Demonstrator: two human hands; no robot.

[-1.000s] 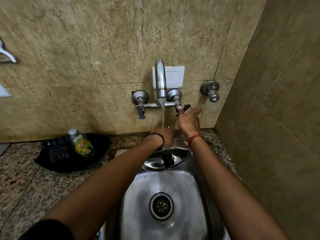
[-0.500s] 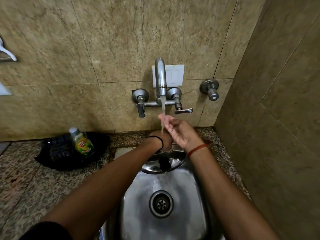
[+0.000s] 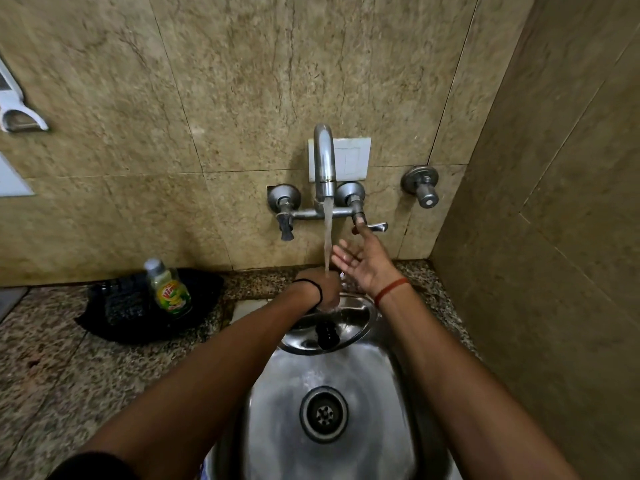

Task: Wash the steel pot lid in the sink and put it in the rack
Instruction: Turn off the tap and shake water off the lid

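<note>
Left hand (image 3: 325,289) fingers clamp the lid (image 3: 346,317); right hand (image 3: 363,261) fingers spread; bottle (image 3: 168,289) label seemingly "Vim".

Bottle label: you can make out red letters, seemingly "Vim", on the yellow-green label of the dish soap bottle (image 3: 168,289).
Elsewhere: you'll find nothing else legible.

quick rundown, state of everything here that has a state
tap: running, stream lands on the left hand
right lever: turned out sideways, right fingertip on it
left lever: pointing down
steel pot lid: knob side up, tilted at the sink's back edge, wet
left hand: grip shut on the lid's rim
right hand: open, palm up
dish soap bottle: upright, capped
sink: wet, drain unplugged
</note>
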